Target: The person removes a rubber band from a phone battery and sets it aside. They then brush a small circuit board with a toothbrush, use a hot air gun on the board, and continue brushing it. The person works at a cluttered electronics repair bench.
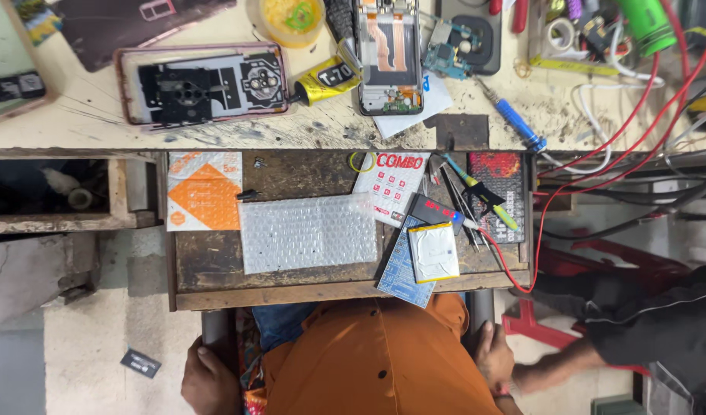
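You're clamping your left hand (208, 376) around the near-left dark post (214, 332) and curling your right hand (493, 356) on the right post (480, 307). Both are looking stiff, smooth and heavy, so be gripping high, just under the wooden drawer (345, 292).

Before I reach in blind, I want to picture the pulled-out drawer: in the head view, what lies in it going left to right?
Orange-and-white packet → bubble wrap → white card with red squares → white battery → dark red-patterned pack.
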Demonstrator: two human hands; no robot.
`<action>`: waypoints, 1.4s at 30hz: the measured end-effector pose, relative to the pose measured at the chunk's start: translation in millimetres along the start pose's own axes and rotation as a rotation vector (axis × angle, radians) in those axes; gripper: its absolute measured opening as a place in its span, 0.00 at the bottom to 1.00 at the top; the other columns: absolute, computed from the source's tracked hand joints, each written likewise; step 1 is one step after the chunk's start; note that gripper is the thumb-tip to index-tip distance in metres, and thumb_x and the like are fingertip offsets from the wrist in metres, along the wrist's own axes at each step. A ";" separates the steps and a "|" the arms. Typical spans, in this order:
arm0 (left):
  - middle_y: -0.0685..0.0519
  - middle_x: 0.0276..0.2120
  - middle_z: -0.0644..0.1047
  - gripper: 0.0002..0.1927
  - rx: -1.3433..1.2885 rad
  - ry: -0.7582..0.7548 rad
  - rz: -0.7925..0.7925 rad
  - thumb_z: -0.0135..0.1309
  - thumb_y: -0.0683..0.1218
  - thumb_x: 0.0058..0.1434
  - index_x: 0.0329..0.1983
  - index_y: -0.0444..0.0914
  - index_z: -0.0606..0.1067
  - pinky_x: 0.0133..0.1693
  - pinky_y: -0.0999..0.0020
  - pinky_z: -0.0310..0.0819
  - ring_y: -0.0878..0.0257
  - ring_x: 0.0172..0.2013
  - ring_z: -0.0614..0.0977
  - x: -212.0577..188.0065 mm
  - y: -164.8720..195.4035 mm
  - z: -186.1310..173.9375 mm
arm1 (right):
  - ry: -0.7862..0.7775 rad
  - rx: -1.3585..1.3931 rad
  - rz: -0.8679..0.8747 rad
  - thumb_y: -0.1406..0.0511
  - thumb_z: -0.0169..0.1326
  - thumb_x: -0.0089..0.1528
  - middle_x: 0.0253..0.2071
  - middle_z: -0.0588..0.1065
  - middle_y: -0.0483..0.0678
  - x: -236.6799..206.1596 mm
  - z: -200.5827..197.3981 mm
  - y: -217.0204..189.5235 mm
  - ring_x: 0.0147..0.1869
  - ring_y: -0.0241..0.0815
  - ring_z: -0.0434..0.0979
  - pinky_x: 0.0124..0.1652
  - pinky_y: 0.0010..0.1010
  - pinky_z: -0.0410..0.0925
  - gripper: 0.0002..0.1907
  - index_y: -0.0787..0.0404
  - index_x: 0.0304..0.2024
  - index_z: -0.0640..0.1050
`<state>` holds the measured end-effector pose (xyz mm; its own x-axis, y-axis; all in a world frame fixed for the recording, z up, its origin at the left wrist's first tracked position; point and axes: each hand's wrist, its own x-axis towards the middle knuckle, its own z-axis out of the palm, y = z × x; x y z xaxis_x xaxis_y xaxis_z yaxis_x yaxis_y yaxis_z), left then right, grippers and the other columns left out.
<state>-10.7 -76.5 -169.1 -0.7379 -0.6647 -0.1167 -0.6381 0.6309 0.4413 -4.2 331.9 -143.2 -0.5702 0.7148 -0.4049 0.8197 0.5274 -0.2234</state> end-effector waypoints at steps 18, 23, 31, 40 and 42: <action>0.39 0.43 0.80 0.22 0.143 -0.050 -0.062 0.34 0.55 0.75 0.56 0.40 0.76 0.40 0.40 0.72 0.35 0.39 0.80 -17.5 42.7 -8.1 | 0.168 -0.081 -0.080 0.47 0.34 0.72 0.36 0.78 0.66 6.1 -35.5 -15.5 0.43 0.73 0.77 0.42 0.60 0.67 0.26 0.58 0.49 0.75; 0.38 0.42 0.80 0.24 0.113 -0.042 -0.004 0.34 0.55 0.77 0.57 0.39 0.76 0.41 0.41 0.72 0.36 0.39 0.81 -18.9 17.6 7.3 | 0.184 -0.012 -0.095 0.48 0.35 0.72 0.36 0.78 0.67 -0.9 -0.4 -0.7 0.42 0.74 0.76 0.41 0.60 0.66 0.26 0.59 0.49 0.76; 0.38 0.47 0.79 0.16 -0.110 0.054 0.277 0.43 0.51 0.79 0.55 0.36 0.75 0.46 0.46 0.74 0.37 0.44 0.81 -23.1 10.1 -3.5 | 0.362 0.132 -0.618 0.60 0.50 0.71 0.41 0.78 0.58 21.8 -52.3 16.6 0.41 0.57 0.79 0.35 0.39 0.70 0.14 0.63 0.50 0.79; 0.35 0.45 0.81 0.20 -0.025 0.040 0.077 0.44 0.54 0.79 0.56 0.36 0.79 0.45 0.43 0.76 0.35 0.45 0.82 -9.1 19.7 2.9 | 0.690 -0.256 -1.406 0.75 0.63 0.69 0.37 0.76 0.51 80.4 -276.9 -130.2 0.37 0.54 0.76 0.39 0.40 0.66 0.09 0.64 0.39 0.75; 0.35 0.42 0.81 0.22 -0.061 0.018 0.027 0.43 0.56 0.78 0.56 0.35 0.79 0.45 0.44 0.77 0.35 0.43 0.83 -5.7 23.6 3.9 | 0.741 -0.445 -1.479 0.75 0.63 0.69 0.37 0.76 0.51 105.8 -313.3 -189.2 0.37 0.54 0.76 0.39 0.40 0.66 0.09 0.64 0.39 0.75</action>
<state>-22.4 -56.3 -161.4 -0.7506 -0.6548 -0.0883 -0.6028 0.6239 0.4974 -236.5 451.6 134.0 -0.7777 -0.4859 0.3987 -0.3923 0.8709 0.2961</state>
